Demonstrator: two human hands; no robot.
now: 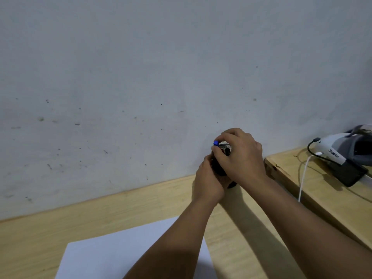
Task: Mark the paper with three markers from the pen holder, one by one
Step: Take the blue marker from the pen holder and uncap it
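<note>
The desk (124,210) looked like pale wood or wood-grain laminate, smooth with a soft sheen. At its near edge lay a sheet of paper (112,256), white, matt and flat. Toward the far edge, the pen holder (219,168) was dark, with fine metal mesh catching light at its rim; the marker (216,143) tip above it was glossy blue plastic. A second wooden surface (314,184) at the right showed a chipped, rougher corner. On it sat a headset (342,150) of smooth white plastic with grey cloth-like padding, and a thin white cable (304,176). The wall (161,67) behind was matt, pale plaster, scuffed and speckled.
</note>
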